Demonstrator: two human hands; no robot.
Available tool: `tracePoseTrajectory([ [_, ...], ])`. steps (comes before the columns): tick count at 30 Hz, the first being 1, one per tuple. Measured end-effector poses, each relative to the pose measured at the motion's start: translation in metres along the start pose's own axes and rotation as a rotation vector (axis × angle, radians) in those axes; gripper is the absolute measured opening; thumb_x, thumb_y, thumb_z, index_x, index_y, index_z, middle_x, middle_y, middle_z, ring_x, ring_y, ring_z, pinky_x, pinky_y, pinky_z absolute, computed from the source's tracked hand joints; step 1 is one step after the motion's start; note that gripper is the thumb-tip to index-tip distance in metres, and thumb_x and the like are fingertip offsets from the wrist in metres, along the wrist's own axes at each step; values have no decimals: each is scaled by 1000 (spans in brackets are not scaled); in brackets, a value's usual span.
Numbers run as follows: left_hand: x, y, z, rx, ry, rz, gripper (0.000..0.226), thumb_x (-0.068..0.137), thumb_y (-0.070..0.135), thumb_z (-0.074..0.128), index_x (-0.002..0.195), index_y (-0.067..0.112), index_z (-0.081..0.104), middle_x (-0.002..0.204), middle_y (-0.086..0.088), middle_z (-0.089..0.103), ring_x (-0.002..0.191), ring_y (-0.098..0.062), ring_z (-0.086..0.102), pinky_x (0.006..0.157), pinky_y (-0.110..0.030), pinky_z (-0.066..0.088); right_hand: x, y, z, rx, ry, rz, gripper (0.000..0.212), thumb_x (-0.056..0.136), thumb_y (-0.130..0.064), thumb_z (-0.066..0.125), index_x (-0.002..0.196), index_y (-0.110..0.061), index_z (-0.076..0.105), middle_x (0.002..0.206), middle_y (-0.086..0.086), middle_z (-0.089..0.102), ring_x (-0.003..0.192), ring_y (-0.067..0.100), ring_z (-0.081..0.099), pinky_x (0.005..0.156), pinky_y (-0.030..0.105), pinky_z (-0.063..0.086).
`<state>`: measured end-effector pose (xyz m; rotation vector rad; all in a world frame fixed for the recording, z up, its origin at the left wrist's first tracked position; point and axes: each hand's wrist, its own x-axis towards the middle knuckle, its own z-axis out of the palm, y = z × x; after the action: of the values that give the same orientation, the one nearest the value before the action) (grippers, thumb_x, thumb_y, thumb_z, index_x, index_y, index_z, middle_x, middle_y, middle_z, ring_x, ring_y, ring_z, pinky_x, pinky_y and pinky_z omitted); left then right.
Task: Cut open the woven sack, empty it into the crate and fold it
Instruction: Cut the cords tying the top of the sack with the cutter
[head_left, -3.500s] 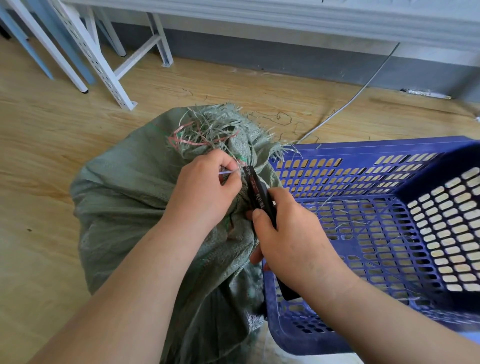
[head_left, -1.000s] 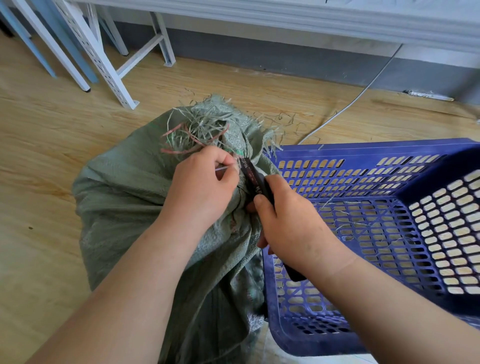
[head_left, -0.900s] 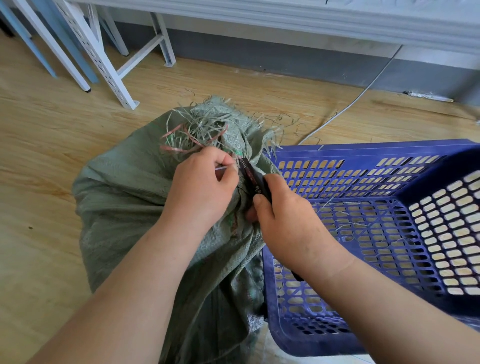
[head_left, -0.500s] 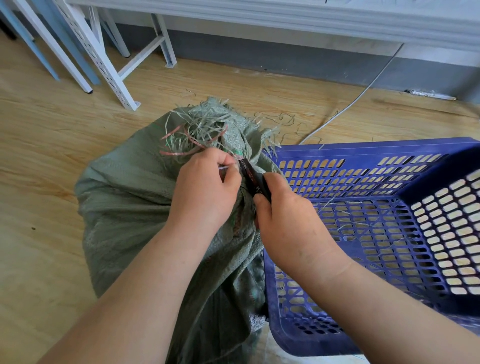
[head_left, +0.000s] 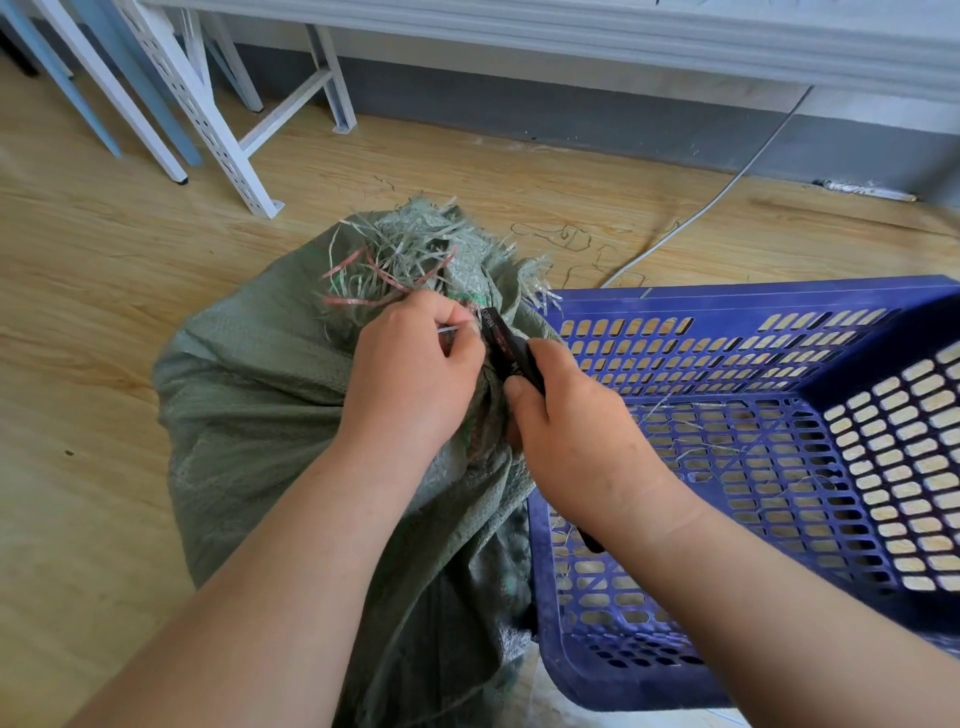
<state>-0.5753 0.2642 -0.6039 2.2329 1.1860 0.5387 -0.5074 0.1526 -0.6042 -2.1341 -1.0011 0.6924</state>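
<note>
Both hands (head_left: 410, 374) unmoved, one sack (head_left: 249, 415)

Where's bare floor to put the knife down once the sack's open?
Bare wood floor lies left of the sack, and between the sack top and the grey wall, short of the white cable. The sack and crate touch, so no room there.

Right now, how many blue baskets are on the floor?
1. The blue crate sits on the floor to the right of the green sack, touching it, beside the right hand. Its lower right part runs out of the picture; nothing shows another one.
</note>
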Motion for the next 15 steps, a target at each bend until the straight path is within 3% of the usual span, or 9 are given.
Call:
tracePoseTrajectory([
  [6,0,0,-1,-10,-24,-12,8,92,28,58,95,23,64,64,15,48,55,-1,45,47,-8,37,0,1,-3,-2,-13,2,15,102,-27,39,114,-22,45,85,7,66,75,28,62,60,30,41],
  [11,1,-3,-1,5,-14,-26,11,92,29,57,98,22,65,63,15,48,56,-1,45,45,-12,32,-3,2,0,-19,-4,-4,18,101,-27,38,117,-22,45,85,7,66,76,29,63,64,34,46],
  [15,-1,-1,0,24,-10,-1,11,93,28,56,98,21,64,72,12,56,61,-6,49,49,-19,30,-5,3,0,-71,8,-20,19,102,-26,38,119,-22,43,73,1,55,63,25,52,58,31,36],
])
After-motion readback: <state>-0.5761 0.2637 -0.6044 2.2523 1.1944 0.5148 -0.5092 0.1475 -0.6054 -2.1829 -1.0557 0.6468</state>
